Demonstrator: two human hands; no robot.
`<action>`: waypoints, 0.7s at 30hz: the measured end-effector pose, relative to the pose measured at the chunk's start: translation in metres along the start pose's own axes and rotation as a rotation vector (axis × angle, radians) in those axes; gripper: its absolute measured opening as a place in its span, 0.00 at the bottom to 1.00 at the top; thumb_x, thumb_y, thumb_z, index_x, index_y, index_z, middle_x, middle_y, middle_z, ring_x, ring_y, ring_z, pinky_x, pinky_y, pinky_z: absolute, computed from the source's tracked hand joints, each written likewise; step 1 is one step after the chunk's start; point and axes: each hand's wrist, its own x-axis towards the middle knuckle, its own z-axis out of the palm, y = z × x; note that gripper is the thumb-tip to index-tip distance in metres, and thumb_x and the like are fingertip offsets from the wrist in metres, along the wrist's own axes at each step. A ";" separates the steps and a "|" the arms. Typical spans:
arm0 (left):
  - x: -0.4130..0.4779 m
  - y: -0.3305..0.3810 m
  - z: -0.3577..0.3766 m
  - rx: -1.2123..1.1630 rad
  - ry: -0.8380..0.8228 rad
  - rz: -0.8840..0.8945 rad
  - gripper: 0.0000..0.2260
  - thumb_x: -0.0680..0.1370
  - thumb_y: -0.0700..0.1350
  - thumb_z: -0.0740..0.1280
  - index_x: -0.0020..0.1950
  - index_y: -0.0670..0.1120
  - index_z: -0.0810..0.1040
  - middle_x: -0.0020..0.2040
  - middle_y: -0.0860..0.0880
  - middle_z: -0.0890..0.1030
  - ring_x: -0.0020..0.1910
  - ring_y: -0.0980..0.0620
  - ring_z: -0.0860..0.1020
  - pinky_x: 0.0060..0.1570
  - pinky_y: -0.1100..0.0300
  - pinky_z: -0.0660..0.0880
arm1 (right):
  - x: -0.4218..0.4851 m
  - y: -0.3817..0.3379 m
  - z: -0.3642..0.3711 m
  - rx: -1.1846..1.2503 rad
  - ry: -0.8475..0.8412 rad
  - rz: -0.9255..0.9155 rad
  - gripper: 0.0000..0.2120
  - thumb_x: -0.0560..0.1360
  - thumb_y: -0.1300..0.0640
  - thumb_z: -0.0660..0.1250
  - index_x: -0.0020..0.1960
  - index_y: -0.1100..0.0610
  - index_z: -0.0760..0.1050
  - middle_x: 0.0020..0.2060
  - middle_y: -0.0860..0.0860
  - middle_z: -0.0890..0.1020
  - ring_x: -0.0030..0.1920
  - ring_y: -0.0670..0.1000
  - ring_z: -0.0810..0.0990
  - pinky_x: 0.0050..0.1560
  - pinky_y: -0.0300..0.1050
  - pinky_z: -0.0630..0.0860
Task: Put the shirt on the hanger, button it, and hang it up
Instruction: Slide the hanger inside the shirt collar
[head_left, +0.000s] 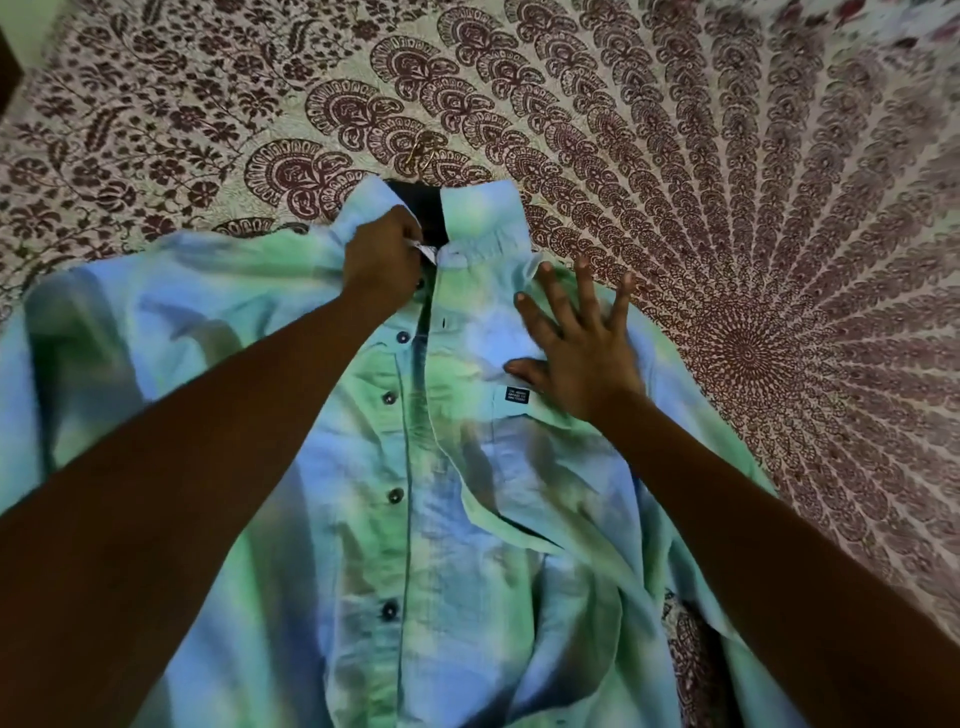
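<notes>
Head view, we see blue-green shirt (415, 467) spread front-up on patterned bedspread (727, 182), our left hand (382, 257) fisted on the collar edge, right hand (582, 353) splayed flat on the chest by pocket label (517, 395), hanger hook (422, 150) poking past collar, dark buttons (396, 495) undone.

The shirt (467, 467) is soft, matt woven cloth, creased, dyed in blue and green patches — its buttons (396, 495) look dark and slightly glossy. The bedspread (727, 156) beneath is matt printed cotton. The hanger hook (422, 150) glints like metal.
</notes>
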 end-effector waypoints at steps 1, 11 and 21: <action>-0.002 -0.005 0.000 -0.095 0.013 -0.008 0.11 0.74 0.34 0.62 0.55 0.39 0.76 0.53 0.39 0.81 0.54 0.42 0.78 0.51 0.57 0.71 | -0.002 -0.005 0.001 -0.006 -0.002 -0.005 0.34 0.74 0.35 0.44 0.74 0.53 0.58 0.75 0.57 0.57 0.74 0.64 0.52 0.67 0.65 0.30; -0.067 -0.014 0.016 0.448 -0.150 0.700 0.32 0.73 0.67 0.51 0.74 0.53 0.60 0.76 0.42 0.58 0.75 0.38 0.53 0.69 0.36 0.47 | -0.010 -0.014 0.003 0.183 -0.064 -0.270 0.30 0.75 0.48 0.48 0.73 0.62 0.59 0.72 0.63 0.62 0.72 0.64 0.61 0.70 0.61 0.51; -0.089 -0.023 0.009 0.709 -0.217 0.517 0.46 0.70 0.71 0.56 0.75 0.40 0.52 0.77 0.41 0.51 0.76 0.41 0.48 0.68 0.38 0.34 | -0.051 -0.007 -0.018 0.458 0.072 -0.128 0.25 0.76 0.43 0.55 0.65 0.58 0.73 0.64 0.58 0.75 0.67 0.58 0.71 0.67 0.55 0.68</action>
